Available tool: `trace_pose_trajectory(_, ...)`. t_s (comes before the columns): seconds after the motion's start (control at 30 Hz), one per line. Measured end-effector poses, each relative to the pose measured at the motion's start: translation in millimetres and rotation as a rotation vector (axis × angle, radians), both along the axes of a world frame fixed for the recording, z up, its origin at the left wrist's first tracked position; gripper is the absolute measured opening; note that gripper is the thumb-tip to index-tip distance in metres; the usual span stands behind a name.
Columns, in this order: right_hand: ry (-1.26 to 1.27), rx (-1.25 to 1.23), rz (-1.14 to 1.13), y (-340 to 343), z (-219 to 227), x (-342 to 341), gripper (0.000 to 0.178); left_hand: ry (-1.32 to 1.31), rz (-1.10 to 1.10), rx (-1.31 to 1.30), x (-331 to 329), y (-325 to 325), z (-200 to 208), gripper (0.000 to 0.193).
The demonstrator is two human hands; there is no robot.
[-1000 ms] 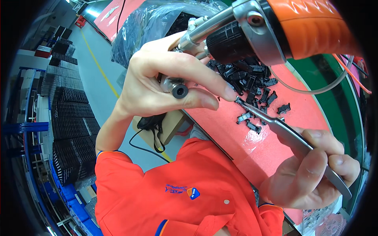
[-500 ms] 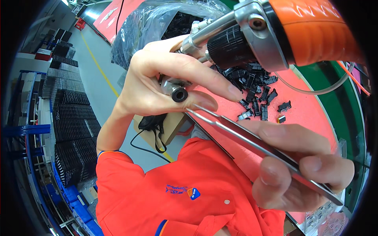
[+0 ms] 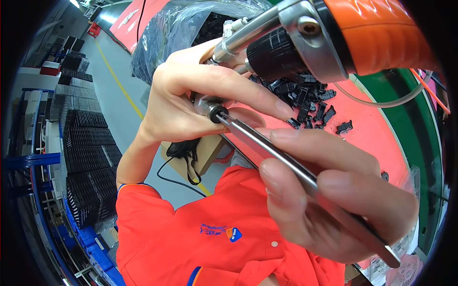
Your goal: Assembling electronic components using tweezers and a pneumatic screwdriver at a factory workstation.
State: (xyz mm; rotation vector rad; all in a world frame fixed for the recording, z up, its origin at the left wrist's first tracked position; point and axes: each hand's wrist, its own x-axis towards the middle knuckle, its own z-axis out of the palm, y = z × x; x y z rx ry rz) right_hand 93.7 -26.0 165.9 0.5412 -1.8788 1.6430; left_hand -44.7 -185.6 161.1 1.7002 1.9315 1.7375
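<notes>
Silver tweezers (image 3: 301, 175) are being held by the right hand (image 3: 343, 209), their middle length partly being covered by its fingers. Much of the left thumb is being hidden behind the tweezers and the right forefinger, and the back of the metal fitting (image 3: 214, 109) is being lost inside the left hand (image 3: 183, 93). Beyond, the pile of black parts (image 3: 303, 102) is being partly covered by the left forefinger and a black cylinder (image 3: 274, 55), while the orange sleeve (image 3: 377, 33) is being cut off by the dark rim. The right thumb and fingers are being kept clamped on the tweezers, whose tips are being brought against the fitting's black-rimmed opening; whether anything is being pinched between them cannot be told. The fitting is being gripped in the curled left hand, with thumb and forefinger being spread well apart. Half a second ago the tips were being held over the left thumb, just beside the opening; now they are being placed at it, and more of the red mat (image 3: 377, 143) is being covered by the right hand.
</notes>
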Motion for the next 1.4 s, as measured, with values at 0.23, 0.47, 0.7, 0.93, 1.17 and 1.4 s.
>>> trace_pose_trajectory(0.23, 0.011, 0.073, -0.034, 5.0, -8.4, 1.5, 0.047, 0.085, 0.103, -0.115, 1.6, -4.5, 7.0, 0.02)
trace_pose_trajectory(0.47, 0.014, 0.135, -0.051, -7.0, -6.5, -9.7, 0.05, 0.107, 0.118, -0.075, 3.8, 1.9, 7.3, 0.021)
trace_pose_trajectory(0.7, 0.056, 0.052, -0.107, -12.8, -8.3, -7.8, 0.047, 0.154, 0.079, -0.105, 1.4, -1.0, 9.0, 0.023)
trace_pose_trajectory(0.93, 0.034, 0.045, -0.009, -3.9, -8.1, -6.2, 0.046, 0.2, 0.056, -0.134, 0.6, -2.2, 10.1, 0.022)
trace_pose_trajectory(1.17, 0.007, 0.027, -0.051, -0.3, -6.0, -6.6, 0.043, 0.219, 0.081, -0.137, 0.8, -2.0, 11.5, 0.022)
trace_pose_trajectory(1.4, -0.028, 0.006, -0.106, 2.0, -0.1, -7.3, 0.04, 0.235, 0.104, -0.173, 0.8, -3.9, 12.2, 0.024)
